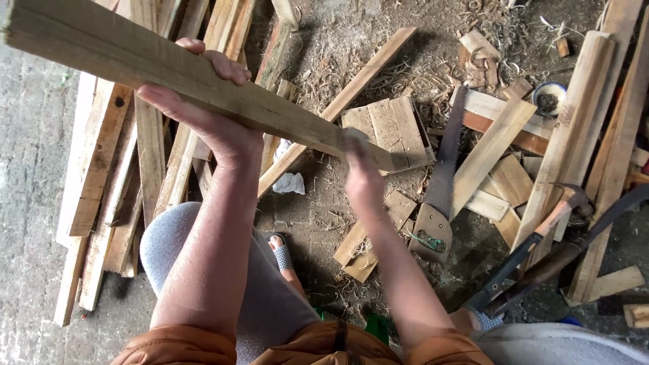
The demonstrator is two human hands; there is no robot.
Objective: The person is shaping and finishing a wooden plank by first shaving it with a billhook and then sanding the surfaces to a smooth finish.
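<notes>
**Inspector:** State the grip of each hand.

**Assistant:** The left hand [206,111] is closed around a long wooden batten [203,84], fingers curled over its upper edge, thumb beneath. The right hand [362,176] is at the batten's near end; it is blurred, so I cannot tell whether it grips or only touches.

**Inspector:** Position of the batten?

**Assistant:** Held in the air, slanting from the upper left corner down to the middle of the view, above the dirt floor [338,40].

**Inspector:** Surroundings?

**Assistant:** A stack of wooden slats [115,176] lies on the left. A handsaw [441,179] lies just right of the right hand, blade pointing away. Offcuts [392,125] and shavings are scattered around it. A hammer [541,233] and a long dark blade [574,247] rest on planks at the right. A small bowl [549,98] sits near the top right.
</notes>
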